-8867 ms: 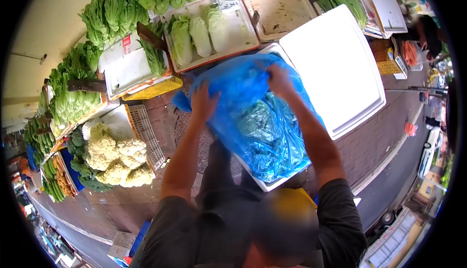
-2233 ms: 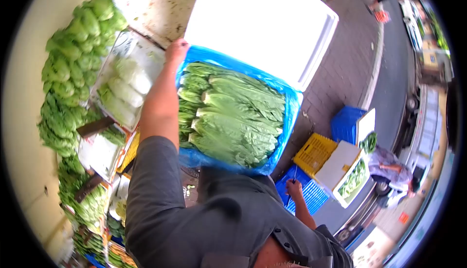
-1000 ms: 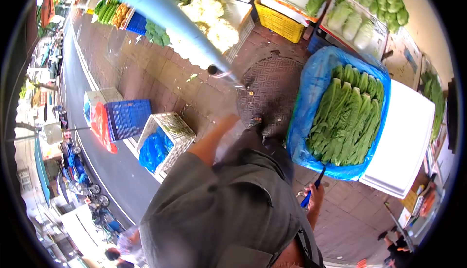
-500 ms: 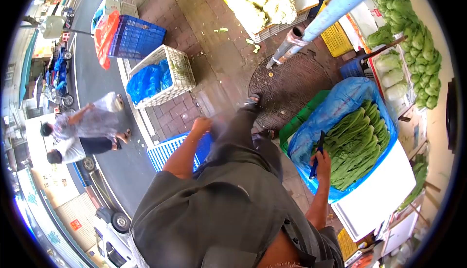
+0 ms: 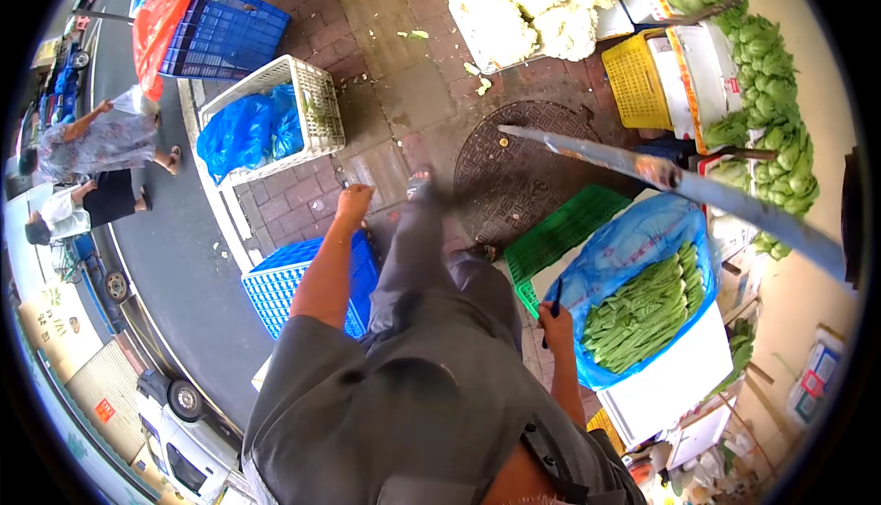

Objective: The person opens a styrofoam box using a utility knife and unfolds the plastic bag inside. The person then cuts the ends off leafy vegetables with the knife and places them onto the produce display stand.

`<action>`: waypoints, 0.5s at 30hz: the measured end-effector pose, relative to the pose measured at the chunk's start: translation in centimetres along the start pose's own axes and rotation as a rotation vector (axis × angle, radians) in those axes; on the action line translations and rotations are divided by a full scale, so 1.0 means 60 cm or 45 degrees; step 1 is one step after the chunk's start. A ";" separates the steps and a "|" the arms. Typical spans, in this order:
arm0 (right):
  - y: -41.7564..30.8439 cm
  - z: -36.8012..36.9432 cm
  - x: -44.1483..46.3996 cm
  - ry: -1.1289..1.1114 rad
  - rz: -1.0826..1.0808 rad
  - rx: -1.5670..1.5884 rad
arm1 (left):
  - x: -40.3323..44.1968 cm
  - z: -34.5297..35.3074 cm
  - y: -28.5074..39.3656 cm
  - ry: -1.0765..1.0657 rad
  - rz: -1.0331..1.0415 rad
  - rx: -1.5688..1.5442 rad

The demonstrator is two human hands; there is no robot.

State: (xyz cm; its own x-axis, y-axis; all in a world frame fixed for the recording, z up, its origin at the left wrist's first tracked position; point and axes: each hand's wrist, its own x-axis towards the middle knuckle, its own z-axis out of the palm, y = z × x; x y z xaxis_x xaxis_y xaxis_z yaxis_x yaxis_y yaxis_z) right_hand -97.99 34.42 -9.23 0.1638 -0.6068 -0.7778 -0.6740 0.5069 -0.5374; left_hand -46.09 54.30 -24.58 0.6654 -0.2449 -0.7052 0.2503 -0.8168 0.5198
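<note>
My right hand [image 5: 557, 326] is closed around a slim dark-blue tool that looks like a knife [image 5: 556, 296], held upright beside a crate lined with a blue plastic bag [image 5: 587, 271]. Long green leafy vegetables [image 5: 633, 317] lie bundled inside that bag. On the other side, my left hand [image 5: 355, 202] is curled in front of my body, above the paving. Whatever its fingers may hold is hidden. Nearest to it are a white crate [image 5: 321, 106] with blue plastic bags [image 5: 252, 133] and a blue crate [image 5: 303, 276].
A green crate [image 5: 551, 239] borders the bagged vegetables. A metal pole [image 5: 734, 198] slants over a manhole cover [image 5: 496, 170]. Cauliflowers [image 5: 560, 10] and leafy greens [image 5: 775, 83] are stacked ahead and right. Two people [image 5: 101, 147] walk on the road [image 5: 165, 248] at left.
My view has shifted, and my leg has stepped ahead. Left hand has swung forward; right hand with the knife has drawn left, off the vegetables to the bag's edge.
</note>
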 end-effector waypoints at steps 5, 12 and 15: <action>-0.042 0.110 0.161 -0.015 -0.178 -0.650 | 0.182 -0.108 -0.062 0.199 0.070 0.221; -0.007 0.270 0.605 0.116 -0.663 -0.980 | 0.430 -0.264 -0.178 0.366 0.339 1.049; 0.018 0.326 0.801 0.036 -0.695 -1.274 | 0.569 -0.312 -0.300 0.432 0.433 1.489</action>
State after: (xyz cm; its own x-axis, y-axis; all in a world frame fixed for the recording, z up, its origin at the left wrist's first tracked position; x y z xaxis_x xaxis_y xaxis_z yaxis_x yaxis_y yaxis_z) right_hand -76.80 17.78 -53.58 0.6037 -0.6166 -0.5053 -0.7919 -0.5370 -0.2907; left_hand -14.70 70.41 -49.01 0.7636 -0.5285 -0.3710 -0.6229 -0.7542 -0.2076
